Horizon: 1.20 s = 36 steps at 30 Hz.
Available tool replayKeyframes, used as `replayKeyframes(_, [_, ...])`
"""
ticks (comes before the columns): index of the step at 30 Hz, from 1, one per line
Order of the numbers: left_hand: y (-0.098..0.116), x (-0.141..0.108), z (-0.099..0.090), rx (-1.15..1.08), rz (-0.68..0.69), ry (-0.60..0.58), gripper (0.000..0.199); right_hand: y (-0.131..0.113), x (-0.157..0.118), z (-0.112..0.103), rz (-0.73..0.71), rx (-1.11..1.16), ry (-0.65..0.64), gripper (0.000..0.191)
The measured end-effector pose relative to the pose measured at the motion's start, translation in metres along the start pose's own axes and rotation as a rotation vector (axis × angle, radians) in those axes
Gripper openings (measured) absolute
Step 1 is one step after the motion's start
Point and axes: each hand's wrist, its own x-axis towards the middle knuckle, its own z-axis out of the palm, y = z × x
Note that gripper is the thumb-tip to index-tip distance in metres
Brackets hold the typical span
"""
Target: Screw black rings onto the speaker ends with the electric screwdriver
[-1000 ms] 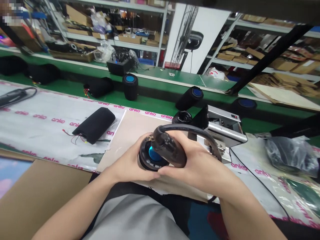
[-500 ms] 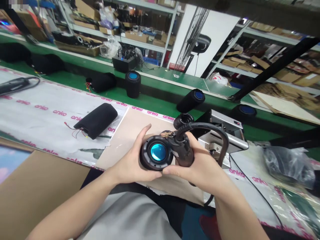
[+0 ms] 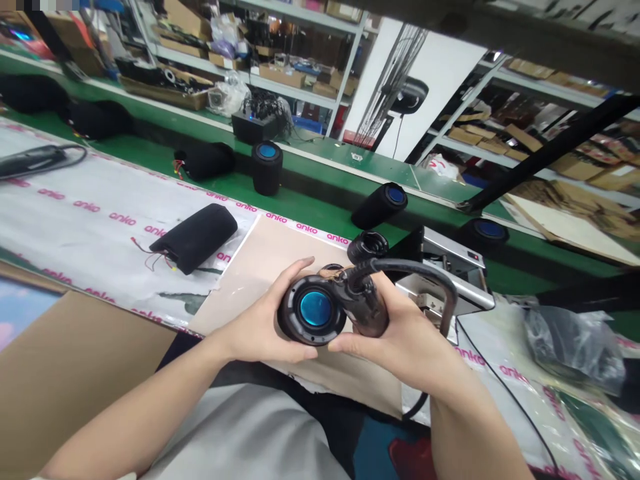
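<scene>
The left hand (image 3: 257,331) curls its fingers around a blue-capped speaker (image 3: 315,309) over a beige board (image 3: 250,270), apparently to steady it. The right hand (image 3: 409,341) grips a corded electric screwdriver (image 3: 365,308) alongside, seemingly for control

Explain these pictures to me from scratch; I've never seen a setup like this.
There is no robot: one head-worn camera looks forward and down at a person's two bare hands. The left hand holds a round dark piece with a shiny blue end. The right hand grips a dark handle-shaped thing with a thick cord. On the bench lie a tan sheet and, left of it, a black bundle trailing wires. A silver-framed device sits to the right.
</scene>
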Motion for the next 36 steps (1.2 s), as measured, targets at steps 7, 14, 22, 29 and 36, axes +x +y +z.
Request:
replayKeyframes(7, [0.000, 0.001, 0.001, -0.014, -0.008, -0.016, 0.123, -0.007, -0.005, 0.002, 0.104, -0.096, 0.043, 0.066])
replayKeyframes(14, [-0.009, -0.003, -0.003, 0.044, 0.003, 0.012, 0.125, -0.022, 0.005, -0.005, 0.153, -0.126, -0.034, 0.058])
replayKeyframes(22, [-0.011, 0.003, 0.014, -0.070, 0.052, 0.211, 0.122, -0.022, 0.001, 0.007, 0.154, -0.114, 0.025, 0.070])
replayKeyframes(29, [-0.003, 0.001, 0.010, 0.092, 0.025, 0.207, 0.092, -0.006, -0.019, -0.006, 0.143, 0.304, 0.343, 0.059])
replayKeyframes(36, [-0.010, 0.000, 0.004, 0.243, 0.069, 0.219, 0.085, 0.010, -0.078, -0.060, -0.466, 0.815, 1.317, 0.030])
